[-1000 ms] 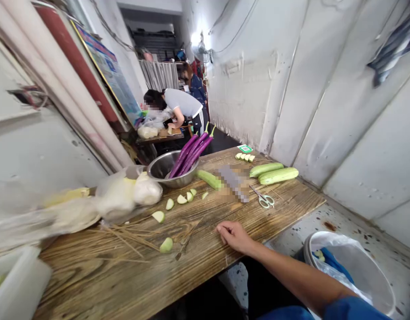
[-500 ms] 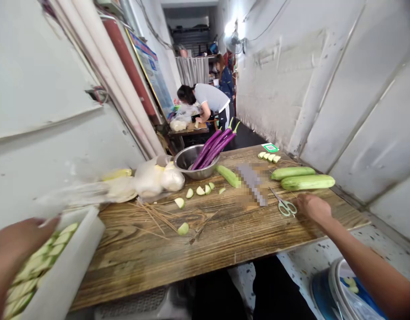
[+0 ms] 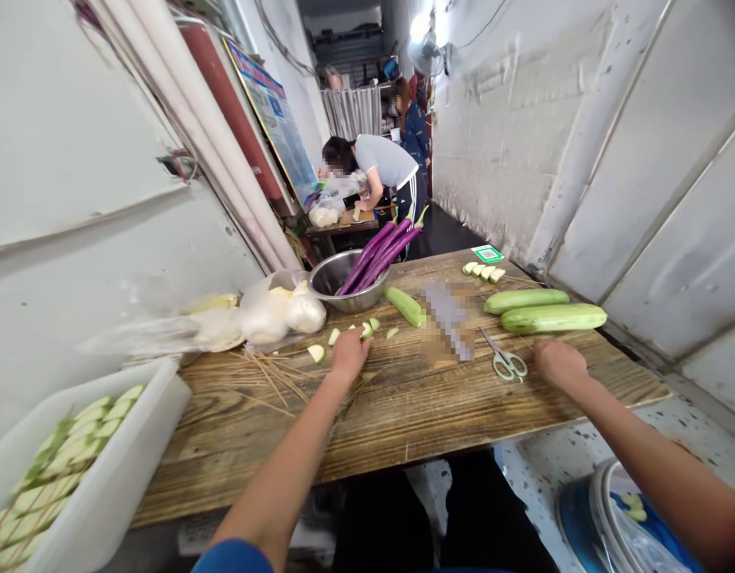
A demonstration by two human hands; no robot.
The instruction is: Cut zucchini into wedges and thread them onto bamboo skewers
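My left hand (image 3: 349, 352) reaches to the middle of the wooden table, its fingers closed around a cut zucchini piece (image 3: 367, 329). Other pale green zucchini pieces (image 3: 315, 352) lie beside it. My right hand (image 3: 559, 363) rests as a fist on the table's right side; a thin bamboo skewer seems to poke out of it, mostly hidden. Close by are scissors (image 3: 509, 365) with pale green handles and two whole zucchinis (image 3: 553, 318). A cut zucchini (image 3: 404, 305) lies near a blurred-out knife (image 3: 447, 314).
A white bin (image 3: 146, 446) of skewered slices stands at left. Loose skewers (image 3: 275, 374), bagged goods (image 3: 265, 318) and a steel bowl (image 3: 331, 278) of eggplants (image 3: 376, 259) line the table. Skewered slices (image 3: 483, 272) lie at back right; a bucket (image 3: 606, 509) is below. Two people are beyond.
My left hand has left the white bin and moved right to the zucchini pieces. A piece near the table's front middle is now hidden or gone from view. My right hand has stayed put.
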